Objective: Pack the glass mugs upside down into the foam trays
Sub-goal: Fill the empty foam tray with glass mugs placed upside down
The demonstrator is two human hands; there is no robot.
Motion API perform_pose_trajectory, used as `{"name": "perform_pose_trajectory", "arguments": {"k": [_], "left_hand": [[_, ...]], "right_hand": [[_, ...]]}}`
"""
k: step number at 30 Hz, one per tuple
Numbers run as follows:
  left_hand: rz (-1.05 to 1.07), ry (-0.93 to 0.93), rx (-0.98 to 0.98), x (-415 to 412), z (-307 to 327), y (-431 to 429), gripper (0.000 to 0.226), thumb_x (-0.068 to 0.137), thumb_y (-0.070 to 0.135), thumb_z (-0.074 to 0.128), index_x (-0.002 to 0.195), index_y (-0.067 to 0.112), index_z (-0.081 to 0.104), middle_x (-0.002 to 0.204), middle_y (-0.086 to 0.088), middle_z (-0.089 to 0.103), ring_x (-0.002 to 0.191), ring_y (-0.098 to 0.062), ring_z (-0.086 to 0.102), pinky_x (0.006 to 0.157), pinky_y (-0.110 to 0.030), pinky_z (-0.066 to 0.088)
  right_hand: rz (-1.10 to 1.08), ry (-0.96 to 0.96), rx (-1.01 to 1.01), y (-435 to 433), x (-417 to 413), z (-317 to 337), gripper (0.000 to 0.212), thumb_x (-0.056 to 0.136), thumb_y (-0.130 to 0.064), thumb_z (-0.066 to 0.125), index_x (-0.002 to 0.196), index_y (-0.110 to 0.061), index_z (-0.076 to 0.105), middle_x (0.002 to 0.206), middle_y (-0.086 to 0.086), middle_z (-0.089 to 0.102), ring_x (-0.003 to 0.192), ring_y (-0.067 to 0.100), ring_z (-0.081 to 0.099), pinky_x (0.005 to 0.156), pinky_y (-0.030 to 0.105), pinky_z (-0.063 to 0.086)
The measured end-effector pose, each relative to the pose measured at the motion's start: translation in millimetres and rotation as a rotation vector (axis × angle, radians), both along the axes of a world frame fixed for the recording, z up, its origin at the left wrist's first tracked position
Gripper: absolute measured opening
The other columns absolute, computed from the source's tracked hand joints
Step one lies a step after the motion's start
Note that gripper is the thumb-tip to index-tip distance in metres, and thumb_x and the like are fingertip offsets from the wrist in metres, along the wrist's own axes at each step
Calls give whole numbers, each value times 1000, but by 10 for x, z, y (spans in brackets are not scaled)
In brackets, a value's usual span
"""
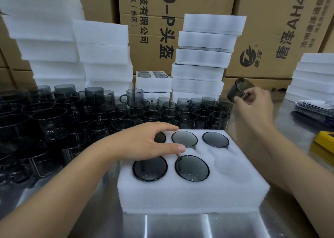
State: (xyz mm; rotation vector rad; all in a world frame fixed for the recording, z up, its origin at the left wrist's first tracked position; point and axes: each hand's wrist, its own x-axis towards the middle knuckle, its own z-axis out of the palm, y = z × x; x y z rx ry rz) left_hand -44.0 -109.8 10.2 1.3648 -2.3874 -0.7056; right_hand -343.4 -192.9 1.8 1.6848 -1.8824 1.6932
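Tray: a white foam tray (189,192) lies on the steel table (180,225) right in front of the person, with six round pockets in two rows.
Packed mugs: five dark packed mugs (192,168) sit upside down in the pockets, bases up; the back-left one is partly hidden under the left hand.
Empty pocket: the front-right pocket (233,163) holds nothing.
Left hand: the left hand (144,143) rests on the tray's left side, fingers spread and nearly straight, thumb on the foam between the rows, gripping nothing.
Right hand: the right hand (256,105) is raised to the right of the tray and behind it, fingers and thumb clamped round the held mug.
Held mug: the held mug (236,91) is in the air, tilted, well apart from the tray.
Loose mugs: many loose mugs (108,114) stand upright, crowded behind and left of the tray.
Background: foam stacks (204,57) and cartons (271,29) rise at the back.
Right edge: a yellow thing (325,140) lies on the table.
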Motion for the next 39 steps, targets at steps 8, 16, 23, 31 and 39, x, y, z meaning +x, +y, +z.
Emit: {"name": "perform_pose_trajectory", "arguments": {"k": [8, 16, 23, 31, 39], "left_hand": [[126, 504, -88, -64, -114, -84, 45, 80, 45, 69, 123, 39, 56, 107, 24, 69, 101, 11, 61, 95, -20, 46], [186, 888, 30, -109, -59, -90, 92, 63, 49, 74, 142, 18, 40, 97, 13, 74, 95, -7, 70, 78, -22, 57], [195, 871, 123, -86, -87, -119, 55, 84, 22, 70, 135, 12, 50, 98, -5, 75, 90, -14, 72, 74, -19, 56], [117, 805, 61, -39, -122, -138, 66, 55, 38, 78, 117, 33, 57, 105, 1, 72, 94, -9, 70, 83, -25, 55], [91, 793, 72, -18, -128, -157, 45, 73, 18, 78, 107, 38, 57, 100, 8, 74, 93, -7, 70, 74, -15, 53]], "right_hand": [[434, -17, -149, 441, 684, 186, 22, 84, -25, 69, 80, -36, 50, 111, -22, 51, 85, -4, 56, 75, 11, 46], [633, 524, -238, 628, 917, 39, 16, 75, -8, 77, 83, -7, 63, 124, 3, 53, 105, 13, 55, 85, 30, 45], [687, 619, -205, 652, 930, 52, 37, 70, -17, 77, 104, -11, 61, 118, 2, 56, 103, 16, 57, 74, 40, 52], [692, 612, -90, 620, 894, 12, 88, 66, -24, 75, 140, -34, 28, 121, -15, 49, 105, 5, 48, 83, 33, 49], [704, 645, -62, 656, 901, 34, 89, 68, -27, 72, 142, -36, 23, 119, -14, 47, 95, -5, 37, 78, 35, 50]]}}
